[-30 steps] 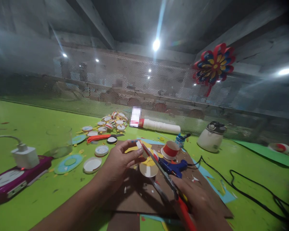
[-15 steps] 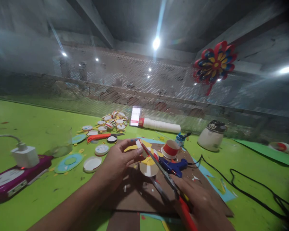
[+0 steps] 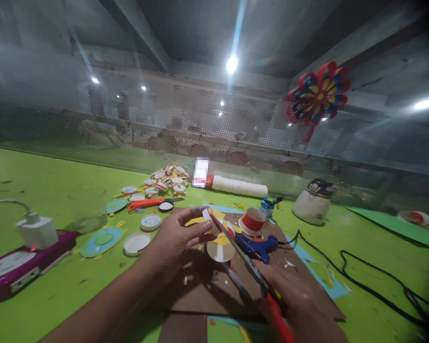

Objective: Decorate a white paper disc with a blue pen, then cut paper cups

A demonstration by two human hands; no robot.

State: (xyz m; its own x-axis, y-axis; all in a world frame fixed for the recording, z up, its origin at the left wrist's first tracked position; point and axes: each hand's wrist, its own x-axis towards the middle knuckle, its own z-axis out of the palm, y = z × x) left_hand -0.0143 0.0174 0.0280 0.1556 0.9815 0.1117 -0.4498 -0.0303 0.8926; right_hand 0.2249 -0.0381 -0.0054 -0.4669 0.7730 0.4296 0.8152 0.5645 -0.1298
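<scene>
My left hand (image 3: 177, 240) pinches a small round paper craft piece (image 3: 219, 240), white, yellow and red, just above a brown card sheet (image 3: 200, 290). My right hand (image 3: 300, 307) grips red-handled scissors (image 3: 250, 269); their blades are parted and reach up to the edge of the piece by my left fingertips. A blue glue gun (image 3: 257, 247) lies right behind the blades, and a red-and-white paper cup (image 3: 252, 221) stands just beyond it.
On the green table (image 3: 39, 286): a purple device (image 3: 19, 267) with a white charger (image 3: 37, 232), a clear glass (image 3: 87, 207), paper discs (image 3: 136, 243), a heap of finished pieces (image 3: 166, 180), a white roll (image 3: 239, 186), a white pot (image 3: 312, 202), black cables (image 3: 372, 274). A mesh screen (image 3: 214, 128) bounds the back.
Almost nothing differs. The scissors and my right hand shifted very slightly; my left hand keeps the paper piece in the same place.
</scene>
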